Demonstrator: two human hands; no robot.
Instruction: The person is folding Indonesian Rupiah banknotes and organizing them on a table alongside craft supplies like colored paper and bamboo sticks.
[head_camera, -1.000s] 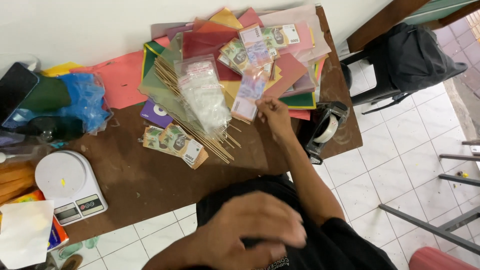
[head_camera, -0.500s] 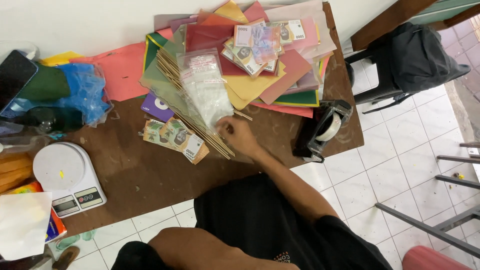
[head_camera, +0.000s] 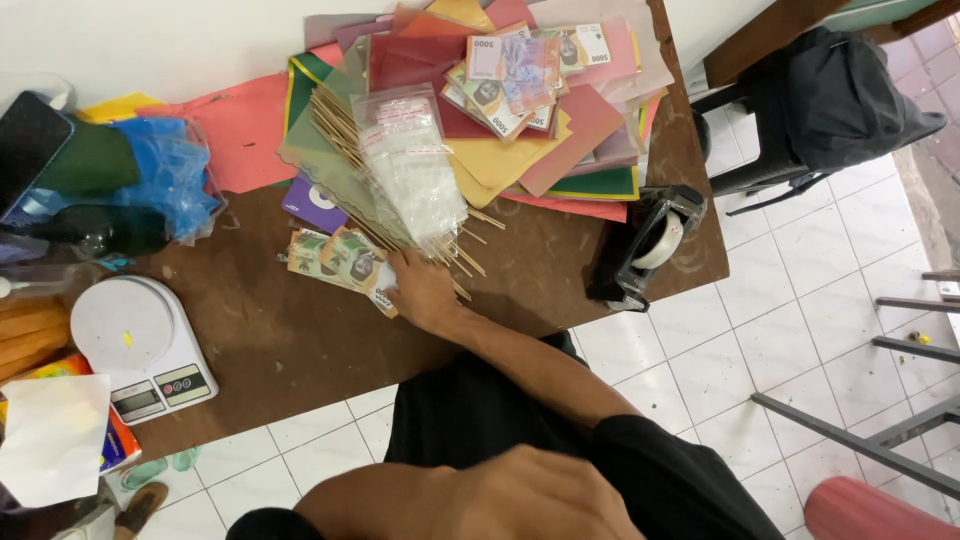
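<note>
Gripwise, the right hand (head_camera: 420, 292) lies flat-ish on the brown bench (head_camera: 270, 340) near its front edge, fingers pressed down on the end of a small stack of banknotes (head_camera: 335, 258); whether they actually pinch the notes or only rest on them is hard to tell from this angle. Just behind the hand, a bundle of thin wooden sticks (head_camera: 400, 190) runs diagonally towards the back of the bench, with a clear plastic bag (head_camera: 408, 165) lying over it. Sheets of coloured paper (head_camera: 520, 150) are heaped at the back right corner, and more banknotes (head_camera: 510, 80) sit on top of them. A black tape dispenser (head_camera: 645, 245) stands at the right edge. A white kitchen scale (head_camera: 140, 345) sits near the front left corner. Close to the camera, the left hand (head_camera: 540, 495) hangs low over the lap, fingers curled loosely, holding nothing visible.
</note>
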